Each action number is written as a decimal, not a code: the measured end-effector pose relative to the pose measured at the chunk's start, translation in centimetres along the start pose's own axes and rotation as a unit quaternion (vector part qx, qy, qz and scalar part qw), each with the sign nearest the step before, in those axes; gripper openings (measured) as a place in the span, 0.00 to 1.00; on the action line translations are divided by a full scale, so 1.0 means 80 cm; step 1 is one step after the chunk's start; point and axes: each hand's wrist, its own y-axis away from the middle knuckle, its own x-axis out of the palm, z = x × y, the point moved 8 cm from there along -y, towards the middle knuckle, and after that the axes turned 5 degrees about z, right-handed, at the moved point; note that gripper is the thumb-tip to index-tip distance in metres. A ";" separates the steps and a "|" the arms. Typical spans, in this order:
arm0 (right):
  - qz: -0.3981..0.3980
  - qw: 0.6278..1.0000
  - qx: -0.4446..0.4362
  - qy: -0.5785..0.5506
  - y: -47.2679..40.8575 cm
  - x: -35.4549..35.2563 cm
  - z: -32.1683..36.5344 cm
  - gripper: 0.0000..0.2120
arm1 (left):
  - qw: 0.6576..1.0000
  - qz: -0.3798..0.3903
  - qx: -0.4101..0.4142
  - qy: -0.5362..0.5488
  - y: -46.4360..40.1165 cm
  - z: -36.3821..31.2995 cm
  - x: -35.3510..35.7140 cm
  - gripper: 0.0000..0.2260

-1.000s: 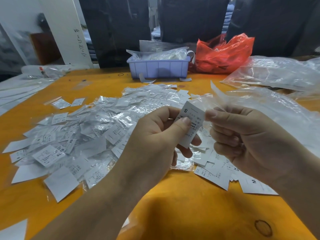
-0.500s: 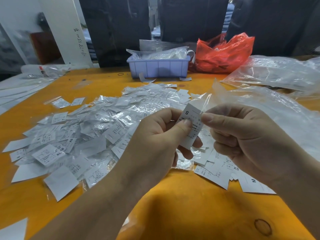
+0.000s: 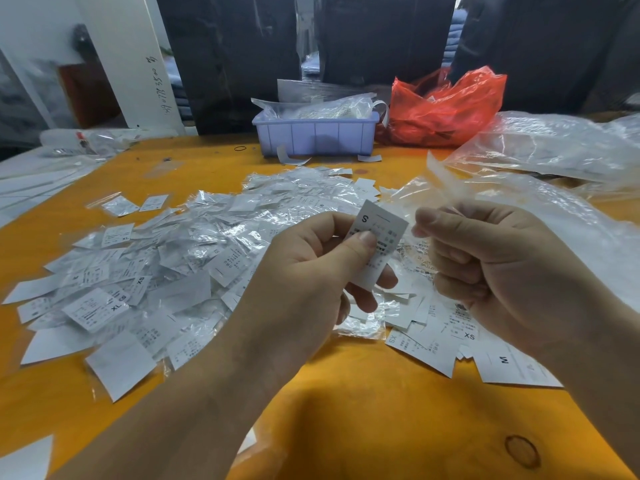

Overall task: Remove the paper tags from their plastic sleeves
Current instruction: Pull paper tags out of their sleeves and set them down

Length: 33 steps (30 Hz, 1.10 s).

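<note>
1. Right now your left hand point(image 3: 311, 261) pinches a paper tag point(image 3: 379, 237) marked "S": the thumb lies across its printed face and the curled fingers sit behind it.
2. Your right hand point(image 3: 491, 268) has its fingers curled in, and the thumb and forefinger tip pinch a clear plastic sleeve point(image 3: 440, 181) that rises up and away from the fingertips.
3. Both forearms come in from the bottom edge and meet above the middle of the orange tabletop point(image 3: 363, 410), with the hands raised off the surface and the knuckles facing you.
4. The "S" tag stands nearly upright, tilted a little to the right, just beside your right forefinger tip; whether its edge touches the sleeve, you cannot tell from this view.
5. To the left of your left hand lies a wide heap of sleeved tags point(image 3: 166, 271), spread over the tabletop.
6. Below your right hand sits a smaller pile of bare paper tags point(image 3: 446, 344), printed "XS" and "M".
7. At the far edge stands a lilac plastic bin point(image 3: 315, 135) with plastic in it, and a red plastic bag point(image 3: 446, 109) is just to its right.
8. Large clear plastic bags point(image 3: 554, 147) lie on the right side of the tabletop, behind your right hand.
</note>
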 end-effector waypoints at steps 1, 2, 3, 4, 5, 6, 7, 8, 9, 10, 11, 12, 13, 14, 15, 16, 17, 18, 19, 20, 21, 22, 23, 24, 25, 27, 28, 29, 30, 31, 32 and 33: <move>0.001 1.000 0.002 -0.002 0.000 0.000 -0.001 0.08 | 1.000 0.000 0.000 0.001 0.000 0.001 0.000 0.06; 0.001 1.000 0.004 -0.003 0.000 0.000 -0.002 0.08 | 1.000 0.000 -0.001 0.002 -0.001 0.001 0.000 0.06; 0.001 1.000 0.006 -0.003 0.000 0.001 -0.003 0.09 | 1.000 0.000 -0.001 0.003 -0.001 0.001 0.000 0.06; 0.001 1.000 0.007 -0.001 0.000 0.001 -0.003 0.09 | 1.000 0.000 -0.002 0.005 -0.001 0.001 0.000 0.06; 0.001 1.000 0.008 0.001 0.000 0.002 -0.003 0.09 | 1.000 0.001 -0.002 0.007 -0.001 0.002 0.000 0.06; 0.001 1.000 0.009 0.004 0.000 0.003 -0.003 0.09 | 1.000 0.001 -0.002 0.008 -0.001 0.001 0.000 0.06; 0.001 1.000 0.010 0.005 0.001 0.004 -0.003 0.09 | 1.000 0.002 -0.002 0.009 -0.001 0.001 0.000 0.06; 0.001 1.000 0.011 0.006 0.001 0.005 -0.004 0.09 | 1.000 0.002 -0.002 0.009 -0.001 0.001 0.001 0.06; 0.002 1.000 0.011 0.006 0.001 0.006 -0.004 0.09 | 1.000 0.002 -0.001 0.009 -0.001 0.001 0.001 0.06; 0.002 1.000 0.011 0.007 0.001 0.006 -0.004 0.10 | 1.000 0.002 -0.001 0.009 -0.001 0.001 0.001 0.06; 0.001 1.000 0.011 0.007 0.001 0.007 -0.004 0.10 | 1.000 0.002 -0.001 0.010 -0.001 0.001 0.001 0.06; -0.001 1.000 0.011 0.007 0.001 0.006 -0.004 0.11 | 1.000 0.002 -0.001 0.011 -0.001 0.001 0.000 0.06; -0.003 1.000 0.011 0.005 0.001 0.005 -0.004 0.11 | 1.000 0.001 0.000 0.010 -0.001 0.000 0.000 0.06; -0.007 1.000 0.010 0.003 0.001 0.004 -0.004 0.11 | 1.000 0.000 0.000 0.009 -0.001 0.000 0.000 0.06; -0.011 1.000 0.008 0.000 0.001 0.002 -0.003 0.10 | 1.000 -0.001 0.001 0.008 -0.001 0.000 0.000 0.06; -0.016 1.000 0.006 -0.003 0.001 0.000 -0.002 0.09 | 1.000 -0.002 0.002 0.007 0.000 -0.001 -0.001 0.06; -0.021 1.000 0.003 -0.004 0.001 -0.002 -0.001 0.09 | 1.000 -0.003 0.003 0.006 0.000 -0.001 -0.002 0.06; -0.025 1.000 0.000 -0.005 0.001 -0.003 0.001 0.08 | 1.000 -0.004 0.004 0.005 0.000 -0.002 -0.003 0.06; -0.028 1.000 -0.003 -0.005 0.001 -0.005 0.001 0.08 | 1.000 -0.005 0.004 0.005 0.000 -0.002 -0.004 0.06; -0.030 1.000 -0.004 -0.006 0.001 -0.005 0.002 0.08 | 1.000 -0.006 0.004 0.006 -0.001 -0.002 -0.005 0.06; -0.031 0.999 -0.005 -0.008 0.000 -0.005 0.002 0.08 | 1.000 -0.007 0.004 0.007 -0.001 -0.003 -0.005 0.06; -0.031 0.999 -0.005 -0.009 0.000 -0.005 0.001 0.08 | 1.000 -0.008 0.004 0.008 -0.001 -0.003 -0.006 0.06; -0.031 0.999 -0.005 -0.010 0.001 -0.005 0.001 0.08 | 1.000 -0.008 0.004 0.008 -0.001 -0.003 -0.006 0.07; -0.029 1.000 -0.005 -0.008 0.001 -0.004 0.001 0.08 | 1.000 -0.009 0.004 0.007 -0.001 -0.003 -0.006 0.06; -0.026 1.000 -0.005 -0.006 0.001 -0.003 0.001 0.08 | 1.000 -0.009 0.005 0.005 -0.001 -0.002 -0.005 0.06; -0.022 1.000 -0.003 -0.001 0.001 -0.001 -0.001 0.09 | 1.000 -0.009 0.004 0.002 -0.001 -0.002 -0.005 0.07; -0.021 1.000 -0.004 0.002 0.001 0.000 -0.001 0.09 | 1.000 -0.008 0.004 0.002 -0.001 -0.002 -0.005 0.07; -0.021 1.000 -0.004 0.005 0.001 0.001 -0.002 0.09 | 1.000 -0.007 0.004 0.001 -0.001 -0.002 -0.005 0.07; -0.022 1.000 -0.006 0.009 0.001 0.001 -0.002 0.09 | 1.000 -0.006 0.004 0.000 -0.001 -0.002 -0.005 0.07; -0.022 1.000 -0.008 0.014 0.001 0.001 -0.002 0.09 | 1.000 -0.006 0.004 -0.001 0.000 -0.002 -0.005 0.07; -0.021 1.000 -0.011 0.018 0.001 0.001 -0.002 0.10 | 1.000 -0.006 0.003 -0.003 0.000 -0.002 -0.005 0.07; -0.020 0.999 -0.013 0.023 0.001 0.002 -0.002 0.09 | 1.000 -0.007 0.004 -0.005 0.000 -0.002 -0.005 0.07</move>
